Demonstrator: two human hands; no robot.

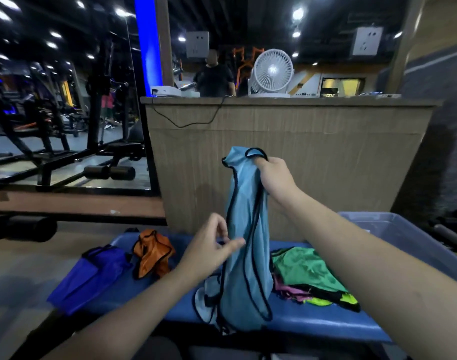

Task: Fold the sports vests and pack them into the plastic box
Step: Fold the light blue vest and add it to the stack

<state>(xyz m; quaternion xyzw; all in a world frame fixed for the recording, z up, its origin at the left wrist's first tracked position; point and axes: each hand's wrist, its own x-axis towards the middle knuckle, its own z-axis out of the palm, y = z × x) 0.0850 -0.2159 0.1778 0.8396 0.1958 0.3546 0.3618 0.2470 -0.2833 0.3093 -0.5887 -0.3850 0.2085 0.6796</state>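
Vest (244, 229), light blue, hangs over the blue worktop (313, 323), hem bunched on it. Your right hand (276, 178) grips the top strap; left hand (209, 249) pinches the side edge midway down. Shake it flat, match the black trims, then fold on the worktop. Green pile (308, 271) just right of the vest, orange vest (153, 253) and purple one (92, 274) left, box (393, 227) far right.
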